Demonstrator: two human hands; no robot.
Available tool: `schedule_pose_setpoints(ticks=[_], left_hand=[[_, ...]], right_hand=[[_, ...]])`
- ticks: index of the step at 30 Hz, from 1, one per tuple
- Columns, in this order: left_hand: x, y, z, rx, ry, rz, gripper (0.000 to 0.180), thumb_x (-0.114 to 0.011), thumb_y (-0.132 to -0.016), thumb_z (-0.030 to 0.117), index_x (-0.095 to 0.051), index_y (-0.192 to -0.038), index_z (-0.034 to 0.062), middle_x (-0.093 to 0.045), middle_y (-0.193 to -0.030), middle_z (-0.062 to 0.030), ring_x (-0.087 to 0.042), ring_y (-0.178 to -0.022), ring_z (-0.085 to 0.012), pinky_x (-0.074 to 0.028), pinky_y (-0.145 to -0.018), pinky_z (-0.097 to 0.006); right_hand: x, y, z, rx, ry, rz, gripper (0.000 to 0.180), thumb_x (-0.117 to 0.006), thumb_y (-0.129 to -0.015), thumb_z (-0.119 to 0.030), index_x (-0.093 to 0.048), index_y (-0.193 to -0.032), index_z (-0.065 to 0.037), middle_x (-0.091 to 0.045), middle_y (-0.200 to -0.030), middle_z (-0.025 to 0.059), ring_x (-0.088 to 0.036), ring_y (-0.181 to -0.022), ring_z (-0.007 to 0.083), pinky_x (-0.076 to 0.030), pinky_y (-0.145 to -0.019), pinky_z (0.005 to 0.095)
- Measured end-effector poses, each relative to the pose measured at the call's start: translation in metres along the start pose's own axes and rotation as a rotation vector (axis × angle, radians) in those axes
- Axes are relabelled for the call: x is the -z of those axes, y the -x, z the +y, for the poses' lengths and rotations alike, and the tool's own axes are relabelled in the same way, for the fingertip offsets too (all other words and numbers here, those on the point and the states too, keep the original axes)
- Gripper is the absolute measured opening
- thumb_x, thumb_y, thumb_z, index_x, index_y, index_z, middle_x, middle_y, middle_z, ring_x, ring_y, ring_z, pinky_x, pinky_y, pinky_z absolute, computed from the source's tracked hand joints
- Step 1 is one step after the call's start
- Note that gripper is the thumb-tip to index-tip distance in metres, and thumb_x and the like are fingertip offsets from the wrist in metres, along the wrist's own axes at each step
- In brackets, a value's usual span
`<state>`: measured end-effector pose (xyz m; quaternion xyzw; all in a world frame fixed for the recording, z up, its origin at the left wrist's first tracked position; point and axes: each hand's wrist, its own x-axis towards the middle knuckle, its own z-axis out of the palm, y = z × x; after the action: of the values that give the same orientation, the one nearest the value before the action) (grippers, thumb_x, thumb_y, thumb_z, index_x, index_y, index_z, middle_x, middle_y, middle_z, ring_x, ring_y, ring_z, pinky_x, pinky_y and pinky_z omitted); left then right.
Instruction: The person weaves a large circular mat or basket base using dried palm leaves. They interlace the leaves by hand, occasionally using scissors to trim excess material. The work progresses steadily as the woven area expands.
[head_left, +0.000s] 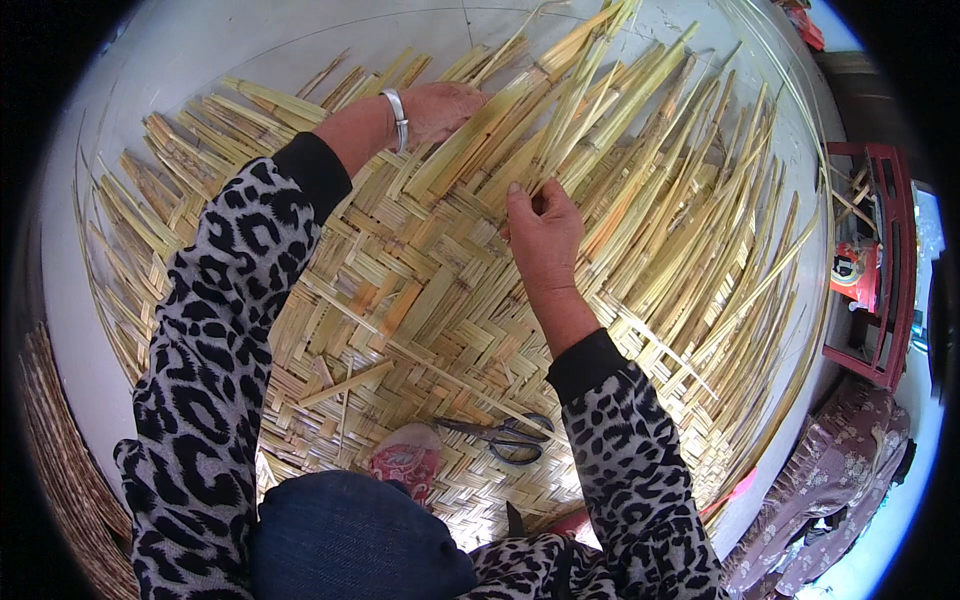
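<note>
Pinching strips [578,115] at the far side of the woven mat [430,290], your right hand [545,230] is closed on them; your left hand [440,112] hides its grip. They're likely light, springy, splintery: hold near the weave.

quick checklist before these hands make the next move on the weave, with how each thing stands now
1. Right hand at the upright strips: ok, thumb and forefinger are against them.
2. Left hand gripping firmly: cannot tell, its fingertips are hidden behind strips.
3. Scissors away from both hands: ok, they lie near the shoe.
4. Woven mat free of loose pieces: not ok, a short loose strip lies across it.
5. Shoe off the mat: not ok, it rests on the weave.
</note>
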<state>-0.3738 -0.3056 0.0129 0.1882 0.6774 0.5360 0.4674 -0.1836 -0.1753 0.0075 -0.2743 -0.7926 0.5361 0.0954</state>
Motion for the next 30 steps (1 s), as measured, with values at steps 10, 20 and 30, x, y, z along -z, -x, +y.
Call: schedule_pose_setpoints(ticks=[10, 20, 30], left_hand=[[-0.012, -0.005, 0.003, 0.117, 0.363, -0.061, 0.045, -0.046, -0.102, 0.038, -0.054, -0.129, 0.0029, -0.065, -0.119, -0.0083, -0.065, -0.103, -0.0153, -0.055, -0.086, -0.035], [-0.021, -0.012, 0.008, 0.02, 0.488, -0.005, 0.04, -0.057, -0.096, 0.04, -0.065, -0.113, 0.0045, -0.07, -0.097, -0.0061, -0.067, -0.078, -0.0124, -0.057, -0.066, -0.033], [-0.025, -0.008, 0.023, 0.089, 0.591, 0.062, 0.025, -0.058, -0.096, 0.028, -0.068, -0.105, 0.0071, -0.07, -0.093, -0.0049, -0.065, -0.077, -0.0142, -0.056, -0.068, -0.033]], right_hand=[[-0.002, 0.002, -0.015, -0.188, -0.248, 0.028, 0.026, -0.064, -0.091, -0.018, -0.051, -0.077, 0.001, -0.055, -0.063, 0.0036, -0.056, -0.049, 0.0104, -0.045, -0.045, 0.0272], [-0.01, 0.004, -0.01, -0.32, -0.503, 0.109, 0.019, -0.062, -0.094, -0.017, -0.054, -0.086, -0.001, -0.056, -0.066, 0.0049, -0.058, -0.051, 0.0136, -0.046, -0.045, 0.0268], [-0.015, -0.012, 0.001, -0.044, -0.036, -0.007, 0.018, -0.061, -0.091, -0.018, -0.058, -0.095, -0.001, -0.064, -0.072, 0.0092, -0.064, -0.062, 0.0199, -0.05, -0.058, 0.0332]])
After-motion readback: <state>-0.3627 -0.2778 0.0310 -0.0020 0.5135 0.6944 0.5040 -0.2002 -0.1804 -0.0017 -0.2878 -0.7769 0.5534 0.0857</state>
